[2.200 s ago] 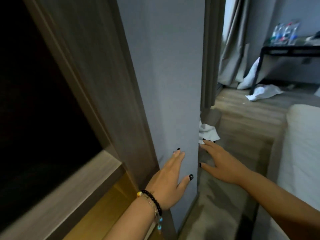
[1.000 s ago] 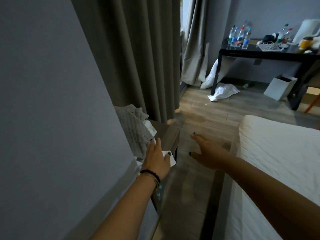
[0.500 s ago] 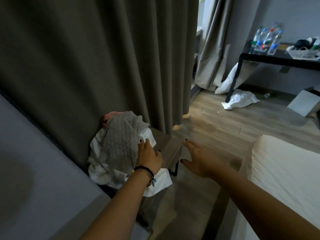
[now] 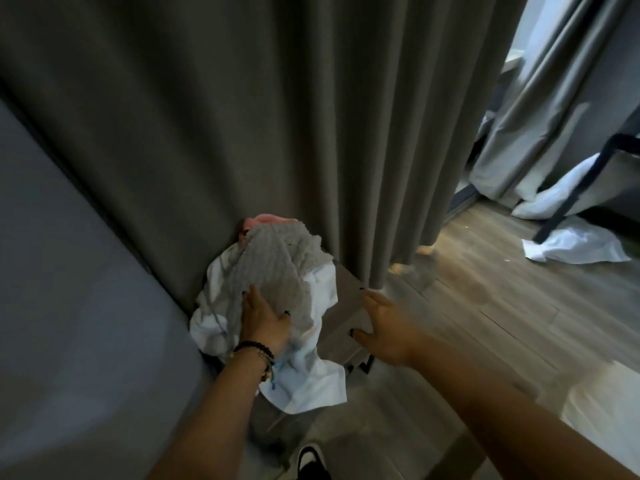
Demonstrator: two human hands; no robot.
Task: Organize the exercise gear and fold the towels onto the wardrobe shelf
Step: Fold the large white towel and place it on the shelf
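A heap of towels lies on a low grey bedside table point(image 4: 349, 323) against the dark curtain. On top is a grey textured towel point(image 4: 277, 265); under it a white towel point(image 4: 304, 379) hangs over the table's front, and a bit of pink cloth point(image 4: 263, 220) shows at the back. My left hand point(image 4: 261, 322) rests flat on the grey towel, fingers fairly straight. My right hand point(image 4: 384, 327) hovers with spread fingers over the table's right part, holding nothing.
A grey wardrobe side panel point(image 4: 69, 306) fills the left. The dark curtain point(image 4: 277, 116) hangs behind the table. White cloths point(image 4: 575, 247) lie on the wood floor at right, near a black table leg point(image 4: 585, 188). A white bed corner point(image 4: 609, 417) is at lower right.
My view swung from the wardrobe round its side panel to the bedside table. My left hand reached onto the grey towel; my right hand came closer to the table.
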